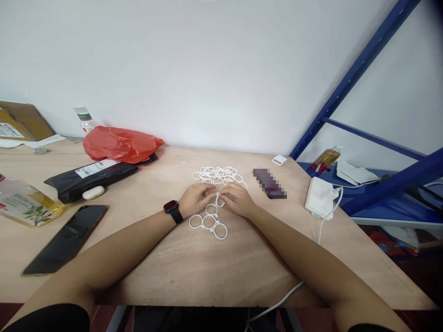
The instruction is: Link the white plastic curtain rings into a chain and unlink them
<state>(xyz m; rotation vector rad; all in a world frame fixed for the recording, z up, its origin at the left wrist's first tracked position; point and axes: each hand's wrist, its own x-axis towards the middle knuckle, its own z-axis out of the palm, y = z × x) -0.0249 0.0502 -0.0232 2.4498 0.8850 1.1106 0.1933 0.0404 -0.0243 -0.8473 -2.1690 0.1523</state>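
Observation:
My left hand [196, 200], with a black watch [173, 211] on its wrist, is closed with thumb and fingertips at a small white ring [222, 206]. From the other side, my right hand [239, 199] pinches the same ring, and the fingertips of both hands nearly meet at its top. Several white rings with small tabs lie linked or touching just below the hands, among them a lower ring [220, 238] nearest me. Beyond my fingers is a loose pile of similar white rings [218, 174], partly hidden by the hands.
At left lie a dark phone [65, 240], a white earbud case [93, 192], a black parcel [93, 177], a red plastic bag [121, 144] and an oil bottle [31, 203]. To the right are a pixelated phone [269, 183], a white charger [279, 160] and a power strip [319, 198] with its cable.

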